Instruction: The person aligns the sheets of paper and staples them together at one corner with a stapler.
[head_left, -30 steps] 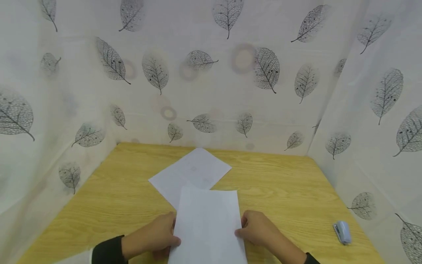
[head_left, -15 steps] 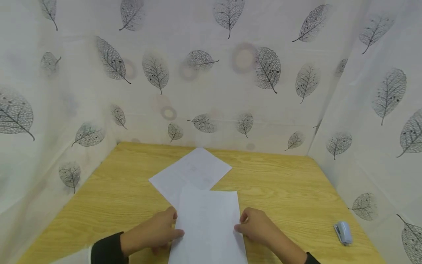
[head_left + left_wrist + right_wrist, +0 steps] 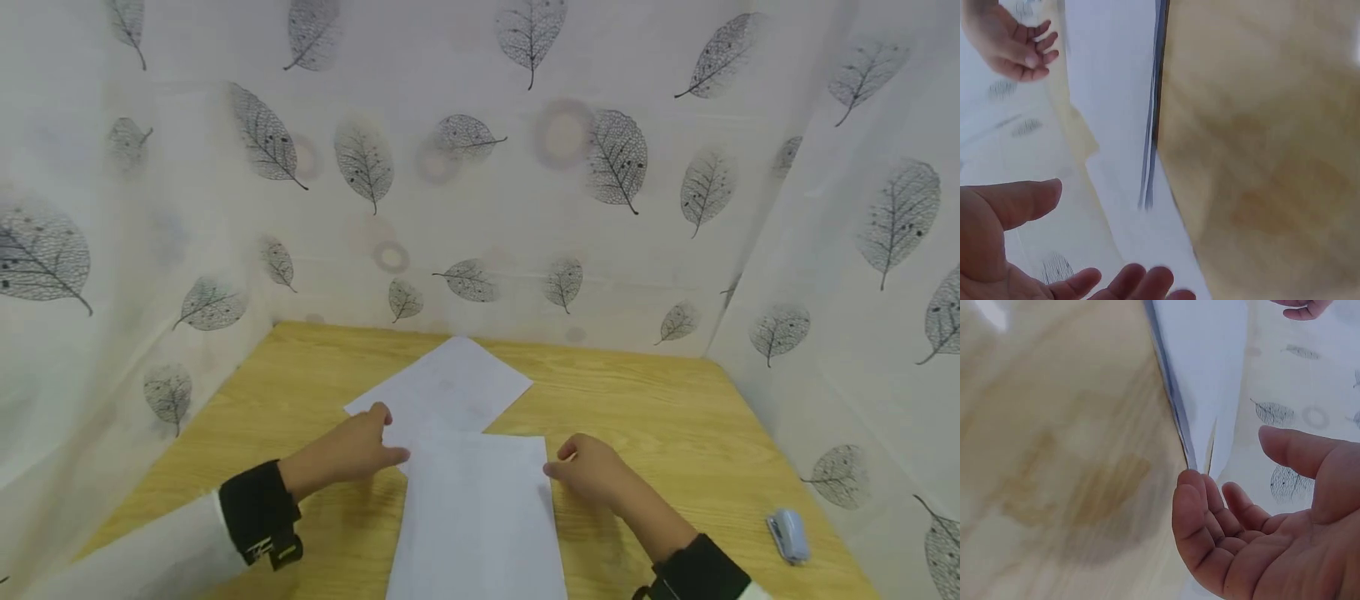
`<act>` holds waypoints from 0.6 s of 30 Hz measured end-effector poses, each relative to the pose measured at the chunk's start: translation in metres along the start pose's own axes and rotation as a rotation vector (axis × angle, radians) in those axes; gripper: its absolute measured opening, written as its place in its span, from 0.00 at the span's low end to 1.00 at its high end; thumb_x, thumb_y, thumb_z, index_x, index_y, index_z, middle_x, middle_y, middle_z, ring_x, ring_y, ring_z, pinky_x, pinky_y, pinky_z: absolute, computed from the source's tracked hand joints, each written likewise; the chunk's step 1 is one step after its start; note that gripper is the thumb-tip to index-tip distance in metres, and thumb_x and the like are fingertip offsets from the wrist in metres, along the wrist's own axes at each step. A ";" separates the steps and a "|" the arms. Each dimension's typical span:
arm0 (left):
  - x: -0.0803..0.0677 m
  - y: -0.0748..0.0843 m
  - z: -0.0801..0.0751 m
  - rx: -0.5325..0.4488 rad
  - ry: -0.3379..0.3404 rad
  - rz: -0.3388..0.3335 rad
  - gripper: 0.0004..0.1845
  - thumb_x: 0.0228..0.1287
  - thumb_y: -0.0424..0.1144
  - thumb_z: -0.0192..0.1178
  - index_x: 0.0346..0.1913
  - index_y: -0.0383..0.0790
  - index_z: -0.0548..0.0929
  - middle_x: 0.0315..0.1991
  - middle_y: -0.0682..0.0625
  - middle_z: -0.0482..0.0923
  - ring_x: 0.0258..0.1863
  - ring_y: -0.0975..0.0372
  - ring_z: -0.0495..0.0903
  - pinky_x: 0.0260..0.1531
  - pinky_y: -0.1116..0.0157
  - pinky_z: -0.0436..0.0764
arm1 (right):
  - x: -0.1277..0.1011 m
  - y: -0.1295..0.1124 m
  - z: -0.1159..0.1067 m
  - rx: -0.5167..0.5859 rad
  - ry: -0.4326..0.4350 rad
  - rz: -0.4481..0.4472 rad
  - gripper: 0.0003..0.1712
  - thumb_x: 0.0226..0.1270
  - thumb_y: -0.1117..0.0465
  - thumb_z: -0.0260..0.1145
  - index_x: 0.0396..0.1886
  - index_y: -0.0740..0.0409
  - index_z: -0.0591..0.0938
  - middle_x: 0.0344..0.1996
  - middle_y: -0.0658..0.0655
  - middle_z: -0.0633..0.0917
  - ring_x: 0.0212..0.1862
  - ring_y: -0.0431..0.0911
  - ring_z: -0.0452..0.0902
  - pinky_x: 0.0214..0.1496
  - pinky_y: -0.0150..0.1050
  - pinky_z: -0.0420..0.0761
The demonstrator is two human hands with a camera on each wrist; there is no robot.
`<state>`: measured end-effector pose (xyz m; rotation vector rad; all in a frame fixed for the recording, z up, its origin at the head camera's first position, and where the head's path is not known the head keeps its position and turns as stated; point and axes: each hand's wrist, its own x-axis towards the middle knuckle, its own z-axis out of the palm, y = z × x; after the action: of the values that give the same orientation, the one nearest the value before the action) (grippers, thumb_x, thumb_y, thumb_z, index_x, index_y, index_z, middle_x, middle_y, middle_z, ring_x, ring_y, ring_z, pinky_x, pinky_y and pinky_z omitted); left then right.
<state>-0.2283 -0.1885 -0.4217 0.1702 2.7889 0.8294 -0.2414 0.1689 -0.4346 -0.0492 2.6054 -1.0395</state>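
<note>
Running off the bottom edge, the near sheet (image 3: 476, 517) lies at lower centre on the tabletop (image 3: 660, 417), overlapping the far sheet (image 3: 450, 387). The left hand (image 3: 352, 450) and right hand (image 3: 592, 475) flank its top corners, fingers relaxed, grasping nothing. A stapler (image 3: 787, 536) sits lower right, with bare wood between.

No readable text, labels, brands or numbers in any view. The white paper sheet nearest the person (image 3: 476, 517) looks blank; the second white sheet lying behind it at an angle (image 3: 442, 392) shows only faint grey smudges, not legible. The small light-blue stapler (image 3: 787, 536) on the light wooden tabletop (image 3: 660, 417) carries no marking that can be made out. The black cuff on the left sleeve (image 3: 258, 517) has a small pale mark, too small to read. Wrist views are blurred, nothing legible.
</note>
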 end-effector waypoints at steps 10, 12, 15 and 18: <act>0.073 -0.017 -0.038 0.111 0.039 -0.046 0.44 0.66 0.51 0.66 0.70 0.21 0.62 0.63 0.24 0.69 0.64 0.35 0.70 0.62 0.41 0.73 | 0.051 -0.030 -0.007 0.383 -0.008 0.089 0.35 0.73 0.54 0.65 0.69 0.73 0.68 0.60 0.72 0.77 0.50 0.57 0.80 0.47 0.45 0.85; 0.086 -0.021 -0.042 0.117 0.020 -0.058 0.45 0.67 0.51 0.65 0.72 0.21 0.59 0.66 0.25 0.67 0.66 0.35 0.69 0.64 0.41 0.71 | 0.062 -0.036 -0.005 0.436 0.001 0.117 0.37 0.74 0.54 0.64 0.71 0.74 0.66 0.66 0.75 0.72 0.57 0.61 0.78 0.52 0.46 0.84; 0.102 -0.027 -0.047 0.111 -0.009 -0.076 0.46 0.66 0.52 0.65 0.73 0.22 0.57 0.67 0.26 0.68 0.67 0.37 0.69 0.66 0.43 0.71 | 0.076 -0.045 -0.003 0.526 0.006 0.168 0.40 0.74 0.54 0.64 0.74 0.74 0.62 0.69 0.77 0.69 0.63 0.63 0.75 0.60 0.48 0.82; 0.114 -0.034 -0.053 0.103 -0.037 -0.094 0.48 0.67 0.52 0.65 0.74 0.22 0.56 0.68 0.27 0.68 0.68 0.38 0.70 0.67 0.44 0.70 | 0.083 -0.053 0.000 0.641 0.004 0.208 0.43 0.75 0.56 0.63 0.77 0.74 0.56 0.70 0.78 0.67 0.65 0.66 0.73 0.65 0.52 0.78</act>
<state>-0.3531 -0.2250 -0.4185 0.0700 2.7818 0.6537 -0.3247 0.1170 -0.4235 0.3646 2.1019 -1.7221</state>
